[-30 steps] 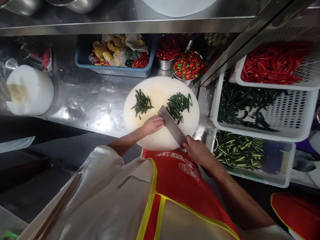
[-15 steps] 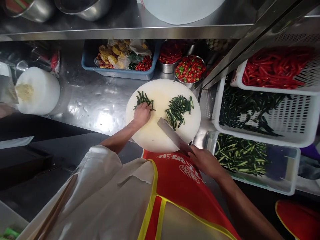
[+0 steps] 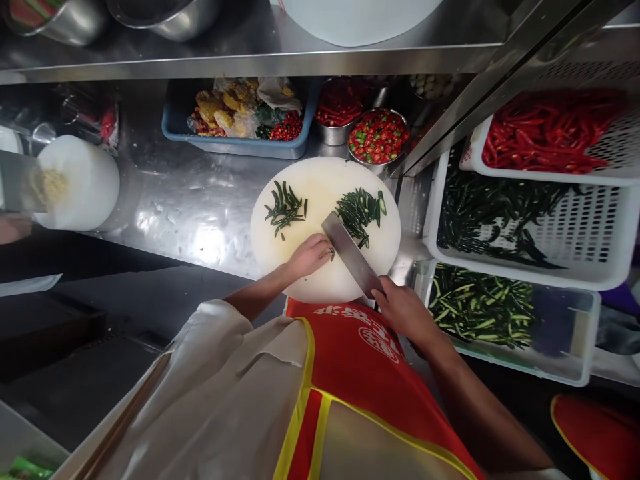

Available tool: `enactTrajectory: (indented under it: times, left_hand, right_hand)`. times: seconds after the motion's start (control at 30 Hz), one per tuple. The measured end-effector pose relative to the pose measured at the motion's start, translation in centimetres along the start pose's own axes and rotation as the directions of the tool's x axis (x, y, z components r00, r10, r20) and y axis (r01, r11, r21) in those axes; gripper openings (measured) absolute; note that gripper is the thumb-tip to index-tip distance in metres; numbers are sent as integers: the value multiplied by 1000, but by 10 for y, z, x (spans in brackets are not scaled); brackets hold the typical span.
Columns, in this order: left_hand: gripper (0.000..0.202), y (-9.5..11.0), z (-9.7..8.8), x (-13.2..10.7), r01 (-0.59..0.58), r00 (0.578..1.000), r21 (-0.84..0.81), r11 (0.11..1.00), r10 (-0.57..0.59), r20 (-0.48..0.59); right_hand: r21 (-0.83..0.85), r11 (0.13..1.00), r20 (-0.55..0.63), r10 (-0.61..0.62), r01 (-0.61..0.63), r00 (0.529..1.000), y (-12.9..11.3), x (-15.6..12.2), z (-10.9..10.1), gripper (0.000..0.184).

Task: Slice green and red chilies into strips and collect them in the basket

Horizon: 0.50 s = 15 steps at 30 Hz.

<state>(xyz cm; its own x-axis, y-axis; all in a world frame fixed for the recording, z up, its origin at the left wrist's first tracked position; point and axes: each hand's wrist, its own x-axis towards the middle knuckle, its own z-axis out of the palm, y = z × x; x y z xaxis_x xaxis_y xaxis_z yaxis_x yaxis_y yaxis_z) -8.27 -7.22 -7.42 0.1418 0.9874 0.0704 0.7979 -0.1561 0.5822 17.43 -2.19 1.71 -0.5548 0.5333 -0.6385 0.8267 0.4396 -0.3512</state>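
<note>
On the round white cutting board [image 3: 305, 287], my left hand [image 3: 311, 256] is closed, with a dark green chili [image 3: 331, 253] pinched at its fingertips. My right hand [image 3: 400, 303] grips the handle of a cleaver [image 3: 350, 252]. The blade lies slantwise across the board, its tip close to my left fingers and beside a heap of cut green chilies [image 3: 359, 212] on the right. A smaller group of whole green chilies [image 3: 285, 205] is at the board's upper left, above my left hand.
Behind the board stand a blue tub [image 3: 235, 145] of bagged ingredients and a metal bowl of chopped red chilies [image 3: 379, 137]. White baskets [image 3: 590, 267] and a clear bin [image 3: 565, 333] with chilies are at right. A co-worker's hand [image 3: 13, 228] is by another board [image 3: 95, 183] at left.
My left hand has moved from the whole chilies down and right toward the blade, now with a chili in its fingers. The cleaver has shifted slightly up and right.
</note>
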Motion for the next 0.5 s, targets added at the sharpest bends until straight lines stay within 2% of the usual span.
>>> enactTrajectory:
  times: [0.27, 0.5]
  left_hand:
    - [24, -14, -4, 0, -46, 997, -46, 998, 49, 60]
    - [25, -17, -3, 0, -64, 995, -43, 997, 67, 74]
  right_hand:
    - [-55, 997, 37, -60, 62, 998, 13, 0, -5, 18]
    - [12, 997, 70, -83, 83, 994, 26, -2, -19, 17]
